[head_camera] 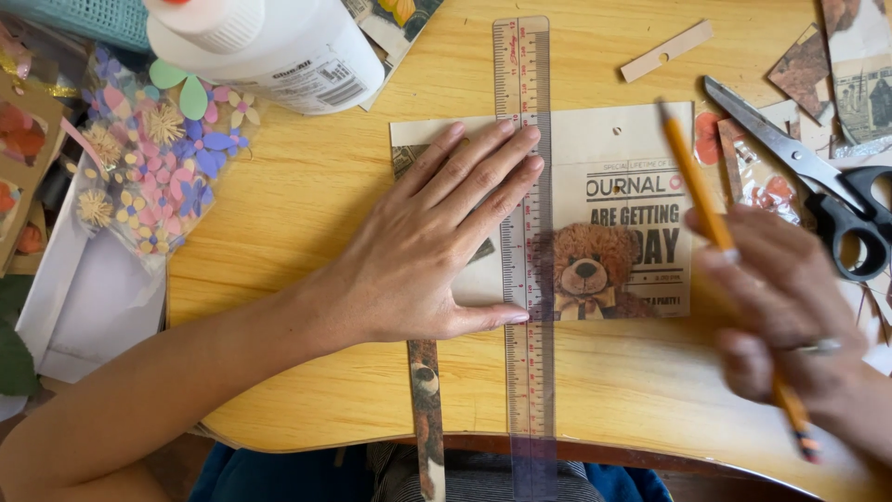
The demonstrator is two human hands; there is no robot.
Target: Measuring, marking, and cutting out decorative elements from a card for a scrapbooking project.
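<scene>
Nearest us, our right hand (790,316) grips a yellow pencil (720,237), fingers clenched round its shaft, the tip raised above the printed paper and a little blurred. Beside it our left hand (437,242) lies flat and spread, grasping nothing, pressing on the printed paper (613,167) with its fingertips against the edge of the clear ruler (526,279). The ruler runs straight across the sheet, just left of the teddy bear picture, and overhangs the near rim of the wooden surface (307,186). We judge this to be the marking step: the ruler is set and held, the line not yet visibly drawn, so the next move seems to call for a steady left hand and the pencil kept snug to the ruler's edge. Farther off, black-handled scissors (818,186) lie to the right, a clear bag (153,167) of paper flowers to the left, and a white glue bottle (269,42) lies at the far edge.
</scene>
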